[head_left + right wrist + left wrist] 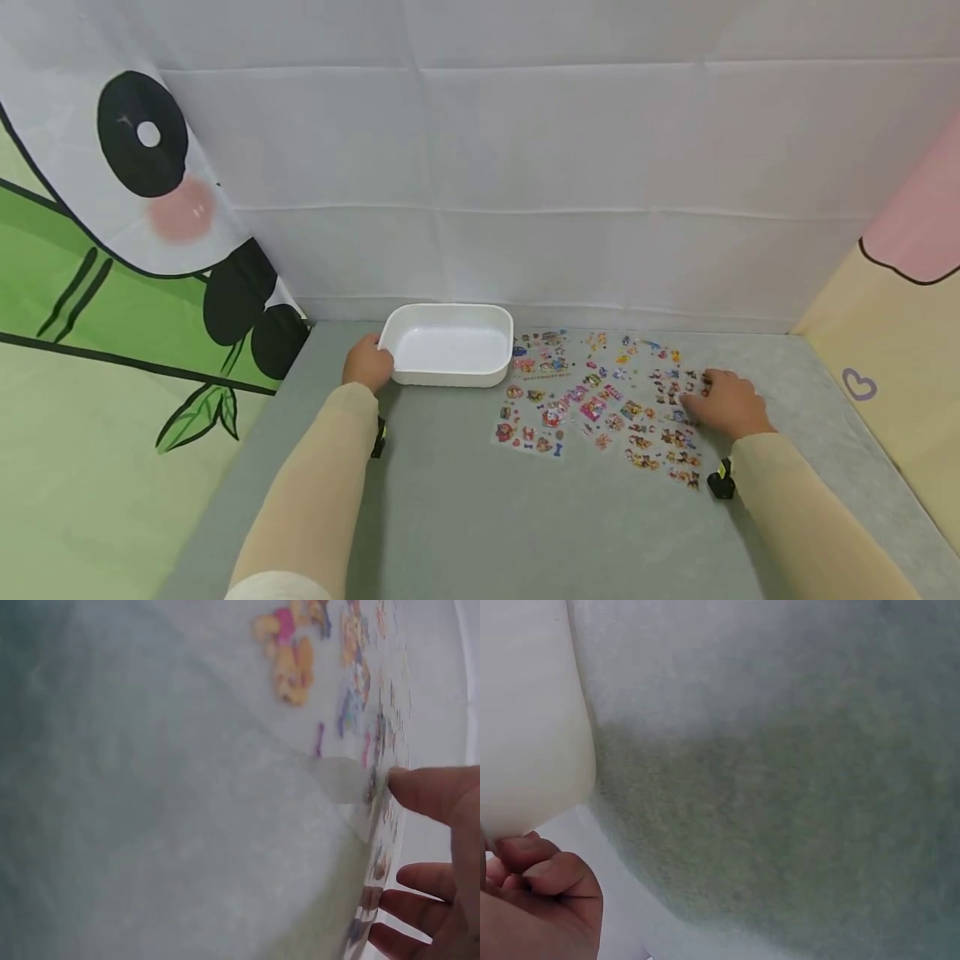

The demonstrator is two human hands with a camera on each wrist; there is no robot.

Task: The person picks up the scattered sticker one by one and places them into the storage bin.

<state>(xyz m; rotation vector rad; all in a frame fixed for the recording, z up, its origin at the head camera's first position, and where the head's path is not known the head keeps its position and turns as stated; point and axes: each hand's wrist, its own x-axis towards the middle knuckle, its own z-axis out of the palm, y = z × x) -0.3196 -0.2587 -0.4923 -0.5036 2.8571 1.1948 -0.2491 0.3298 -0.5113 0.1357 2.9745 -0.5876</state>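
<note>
My left hand point(368, 364) grips the left side of a white rectangular plastic tray point(452, 378) at the table's back edge. In the left wrist view, curled fingers point(555, 871) hold the underside of the tray's corner point(536, 750). Several clear sticker sheets point(592, 400) with small colourful cartoon figures lie spread to the right of the tray, partly overlapping. At their right edge is my right hand point(729, 407), its thumb and fingers spread apart. Seen from the right wrist, the thumb point(427, 791) and fingertips touch the sheet edge.
The grey table point(525, 517) stretches out in front of both arms. A white cloth wall point(540, 183) rises right behind it. Printed cloth with a green and black cartoon hangs on the left point(112, 275), and a yellow and pink panel point(892, 350) on the right.
</note>
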